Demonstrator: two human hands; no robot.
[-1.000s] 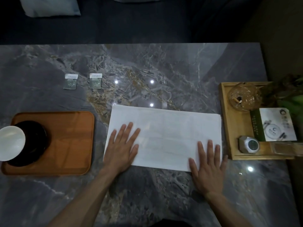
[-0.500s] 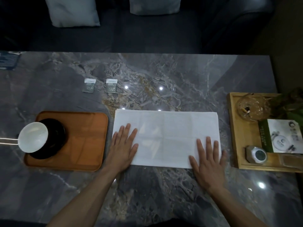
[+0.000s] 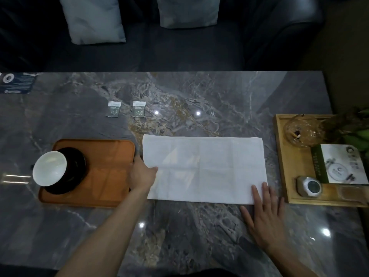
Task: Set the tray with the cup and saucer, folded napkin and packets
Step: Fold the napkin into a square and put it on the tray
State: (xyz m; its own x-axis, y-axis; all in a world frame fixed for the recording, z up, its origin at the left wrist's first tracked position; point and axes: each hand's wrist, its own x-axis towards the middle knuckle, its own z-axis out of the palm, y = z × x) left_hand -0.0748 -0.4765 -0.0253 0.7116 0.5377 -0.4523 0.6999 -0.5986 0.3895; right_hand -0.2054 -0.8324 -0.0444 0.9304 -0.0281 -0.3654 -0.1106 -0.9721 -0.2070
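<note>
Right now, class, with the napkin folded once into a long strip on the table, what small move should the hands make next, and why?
Probably the left hand, gripping the napkin at its left edge, should lift that end and fold it over toward the right hand, which lies flat on the near right corner. The strip looks too long for the free part of the orange tray beside the cup.

- We count two packets (image 3: 113, 109) (image 3: 139, 109).
- We count one napkin (image 3: 203, 168), one cup (image 3: 49, 168), one saucer (image 3: 73, 170).
- We count two trays (image 3: 111, 156) (image 3: 287, 176).
- We count two cushions (image 3: 93, 19) (image 3: 187, 12).
</note>
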